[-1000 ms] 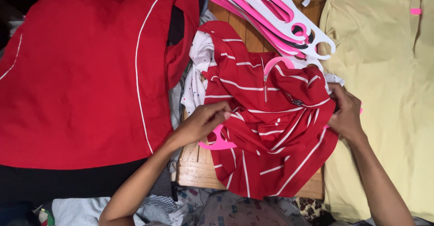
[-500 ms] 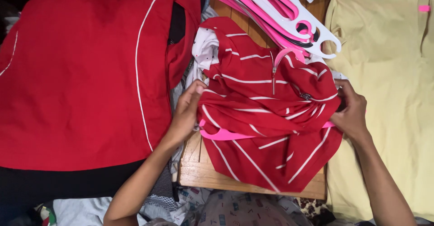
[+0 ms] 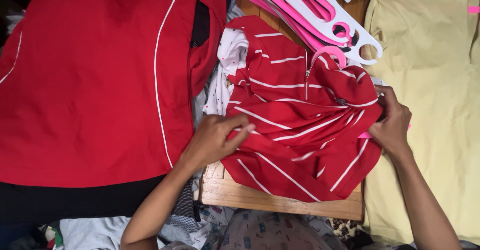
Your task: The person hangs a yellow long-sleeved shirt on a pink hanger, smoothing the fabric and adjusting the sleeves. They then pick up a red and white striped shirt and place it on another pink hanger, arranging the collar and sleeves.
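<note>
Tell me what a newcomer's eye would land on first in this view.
First the red striped shirt at centre, on a pink hanger over a wooden board, gripped by the left hand on one side and the right hand on the other. Next, the big red garment with white piping filling the left. Then the fan of pink and white hangers at the top and the pale yellow shirt on the right.

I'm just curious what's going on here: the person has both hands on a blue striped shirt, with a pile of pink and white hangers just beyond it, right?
Not quite. The striped shirt is red with white stripes, not blue, as the head view shows. The rest holds: the left hand and right hand both grip it, and the pink and white hangers lie just beyond it.
</note>
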